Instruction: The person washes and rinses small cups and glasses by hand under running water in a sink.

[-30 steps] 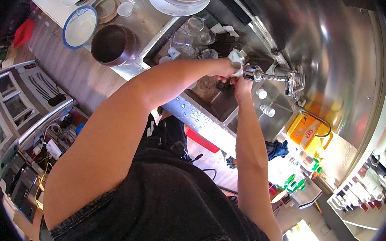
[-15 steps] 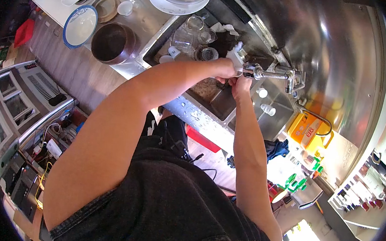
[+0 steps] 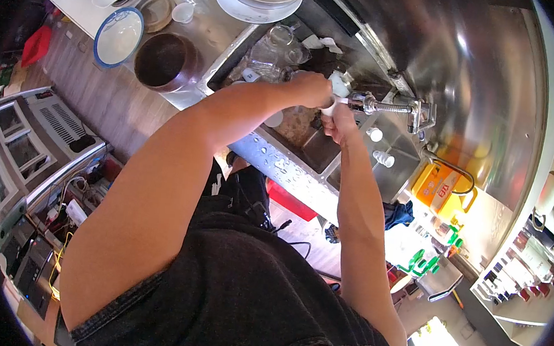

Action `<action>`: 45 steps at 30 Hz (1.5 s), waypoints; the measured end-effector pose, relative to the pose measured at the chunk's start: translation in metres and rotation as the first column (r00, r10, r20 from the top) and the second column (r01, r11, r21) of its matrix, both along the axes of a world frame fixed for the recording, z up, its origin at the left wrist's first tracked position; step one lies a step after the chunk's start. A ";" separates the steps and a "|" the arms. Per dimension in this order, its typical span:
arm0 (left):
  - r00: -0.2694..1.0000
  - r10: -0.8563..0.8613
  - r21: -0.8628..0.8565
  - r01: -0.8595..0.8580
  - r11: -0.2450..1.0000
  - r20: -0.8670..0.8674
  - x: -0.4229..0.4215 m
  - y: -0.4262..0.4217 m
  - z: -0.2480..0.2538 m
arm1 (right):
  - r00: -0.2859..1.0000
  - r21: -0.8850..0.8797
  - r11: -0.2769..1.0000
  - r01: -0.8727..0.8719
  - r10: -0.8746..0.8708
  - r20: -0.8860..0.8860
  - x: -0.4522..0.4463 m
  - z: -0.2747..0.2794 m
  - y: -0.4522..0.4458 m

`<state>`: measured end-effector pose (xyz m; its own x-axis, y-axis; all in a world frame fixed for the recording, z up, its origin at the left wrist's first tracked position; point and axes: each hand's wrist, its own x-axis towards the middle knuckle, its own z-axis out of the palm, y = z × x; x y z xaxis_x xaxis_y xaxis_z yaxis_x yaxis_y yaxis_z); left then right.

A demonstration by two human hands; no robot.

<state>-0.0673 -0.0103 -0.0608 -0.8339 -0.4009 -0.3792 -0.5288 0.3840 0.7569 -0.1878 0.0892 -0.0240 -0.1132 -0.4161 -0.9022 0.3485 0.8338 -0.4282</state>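
Note:
My right hand (image 3: 342, 124) is wrapped round a small white cup (image 3: 328, 108) under the faucet (image 3: 362, 102). My left hand (image 3: 312, 89) is closed, its fingertips at the cup's rim; what they hold, if anything, is hidden. Just beyond it shows a pale, wet-looking white shape (image 3: 340, 84) that I cannot identify. Both hands are over the metal sink (image 3: 312, 140). To their left in the basin lie clear glass jugs (image 3: 280, 35). Two small white cups, one nearer (image 3: 383, 158) and one farther (image 3: 374, 134), lie on the right side of the sink.
A plate stack (image 3: 256, 12) stands at the back left. The counter's left edge holds a dark pot (image 3: 163, 64) and a blue-rimmed bowl (image 3: 117, 38). A yellow jug (image 3: 442, 188) stands right of the sink, and the faucet's arm reaches in over it from the wall.
My left hand has shifted slightly left and lifted. My right hand has turned, and the white cup in it now shows. A pale round thing has come into view below my left forearm.

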 end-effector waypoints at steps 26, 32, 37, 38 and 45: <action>0.956 0.283 0.849 -0.088 0.520 -0.074 0.012 0.046 0.003 | 0.940 -0.448 0.858 0.252 -0.108 0.322 0.021 0.000 0.009; 0.889 0.456 0.932 -0.126 0.340 -0.046 0.020 0.036 -0.012 | 0.972 -0.543 0.835 -0.087 -0.048 -0.229 0.026 -0.023 0.013; 0.938 0.229 0.084 -0.214 0.973 -0.260 0.028 0.040 -0.017 | 0.958 -0.584 0.807 0.087 -0.229 -0.174 0.037 -0.011 0.027; 0.922 0.256 0.003 -0.267 0.964 -0.290 0.028 0.042 -0.015 | 0.943 -0.561 0.786 0.260 -0.332 -0.029 0.031 -0.011 0.024; 0.856 0.328 0.051 -0.337 0.940 -0.399 0.020 0.041 -0.010 | 0.971 -0.477 0.848 0.231 -0.227 0.067 0.021 0.018 0.028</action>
